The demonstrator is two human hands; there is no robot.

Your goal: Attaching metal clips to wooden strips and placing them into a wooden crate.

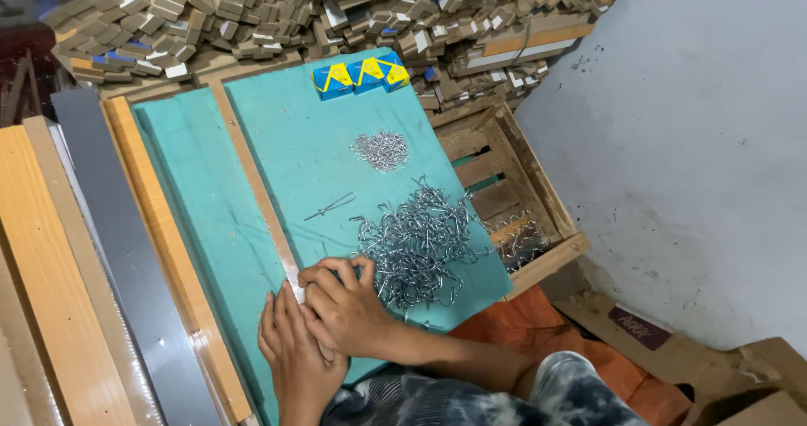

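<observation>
Teal board (336, 153) lies under both hands. Large heap of metal hooks (419, 243) just right of right hand (343, 304), whose bent fingers touch its edge. Left hand (294, 357) flat, fingers together, holding nothing, beneath the right. Smaller hook cluster (381, 150) farther ahead.

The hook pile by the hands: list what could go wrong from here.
1. The big pile of metal hooks spreads to the right edge of the teal board; a nudge from the right hand could tip hooks into the wooden crate.
2. The hooks are tangled with ends sticking out, so fingers could get pricked.
3. The left hand lies partly under the right, which may cramp its movement.
</observation>
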